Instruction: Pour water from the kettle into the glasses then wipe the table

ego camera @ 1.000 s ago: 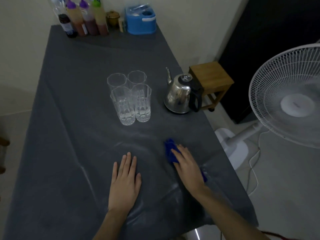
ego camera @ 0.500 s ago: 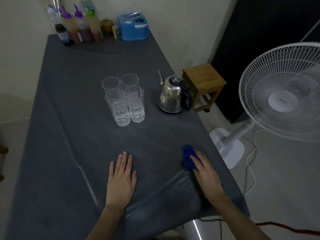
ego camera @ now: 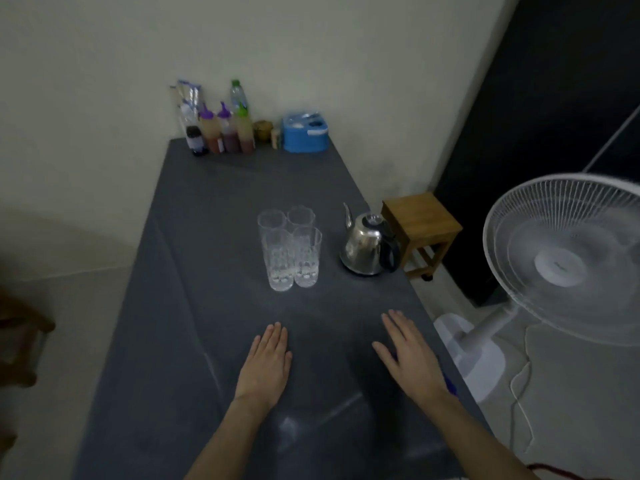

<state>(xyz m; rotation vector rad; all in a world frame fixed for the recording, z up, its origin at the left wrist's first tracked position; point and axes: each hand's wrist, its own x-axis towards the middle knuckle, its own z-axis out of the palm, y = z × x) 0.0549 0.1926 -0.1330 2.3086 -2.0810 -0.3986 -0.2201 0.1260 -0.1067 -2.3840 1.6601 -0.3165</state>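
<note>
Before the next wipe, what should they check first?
1. Blue cloth under the right hand: ok, only an edge peeks out.
2. Left hand flat on the table, steadying: ok.
3. Glasses clear of the wiping path: ok, grouped farther back.
4. Kettle upright, away from the hands: ok.
5. Water in the glasses: cannot tell.
6. Any wet spots left: cannot tell.

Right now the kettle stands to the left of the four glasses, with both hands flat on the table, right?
Not quite: the head view shows the kettle to the right of the four glasses. Both hands, left and right, do lie flat on the table.
</note>
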